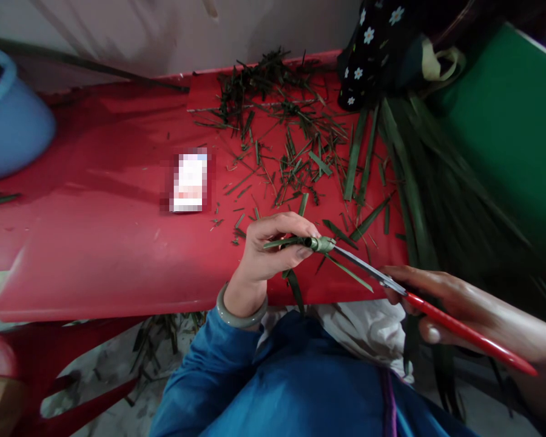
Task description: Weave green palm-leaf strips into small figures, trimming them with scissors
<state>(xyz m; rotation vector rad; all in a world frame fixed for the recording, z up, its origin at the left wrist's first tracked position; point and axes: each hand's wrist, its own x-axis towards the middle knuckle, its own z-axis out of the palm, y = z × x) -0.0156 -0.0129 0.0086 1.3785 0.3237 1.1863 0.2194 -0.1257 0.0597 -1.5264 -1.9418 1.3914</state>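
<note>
leaf piece juts from the left grip, one end seemingly pinched between nearly closed fingertips.

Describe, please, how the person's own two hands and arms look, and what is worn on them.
The left grip is bare, with a smooth grey-green bangle below it, then a blue sleeve. The right grip has no glove or visible bangle.
</note>
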